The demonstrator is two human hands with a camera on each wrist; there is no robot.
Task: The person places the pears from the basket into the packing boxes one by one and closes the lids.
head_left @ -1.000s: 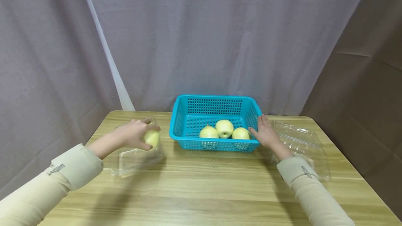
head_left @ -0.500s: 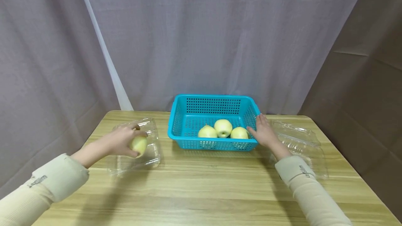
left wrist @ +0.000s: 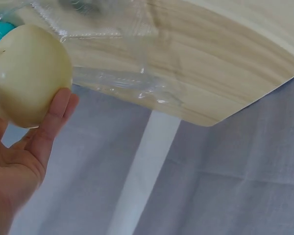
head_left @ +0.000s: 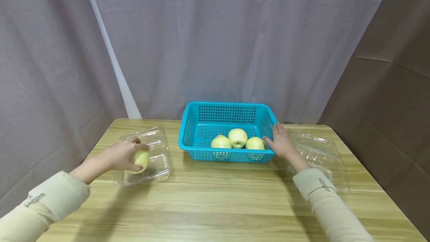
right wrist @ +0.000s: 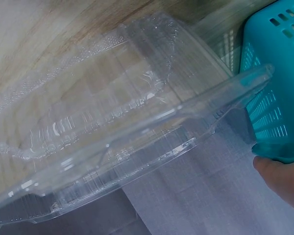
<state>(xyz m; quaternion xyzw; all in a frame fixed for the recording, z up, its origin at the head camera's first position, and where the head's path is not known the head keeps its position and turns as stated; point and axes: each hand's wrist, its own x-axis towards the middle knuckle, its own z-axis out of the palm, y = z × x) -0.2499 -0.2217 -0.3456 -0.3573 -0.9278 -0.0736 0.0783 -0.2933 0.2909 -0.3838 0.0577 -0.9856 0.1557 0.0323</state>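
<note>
Mauve-grey cloth [head_left: 215, 40] hangs behind the work, and in front of it the wood-grain tabletop [head_left: 215, 204] carries everything. Near its far edge stands the turquoise basket [head_left: 201, 148], upright, three pale fruits [head_left: 237, 138] grouped inside along its front wall.

To either side lies a clear plastic container: the left container [head_left: 160, 154] spread open, the right container [head_left: 322, 152] also open. Both look thin and light, so they probably skid or buckle easily; any weight would best come down straight and slowly, onto the floor of the left tray and clear of its ridged edge.

Of the two hands, the right hand [head_left: 283, 143] rests at the basket's right rim, fingers nearly straight and thumb set apart; a light touch should be enough to steady it. The left hand [head_left: 124, 156] is curved around a single fruit [head_left: 141, 160] above the left container. Whether fruit and plastic touch, I cannot tell.

Smooth, round skin likely rolls and bruises readily, so the fingers would do well to loosen only once the fruit sits firmly, opening evenly rather than flicking it sideways.
</note>
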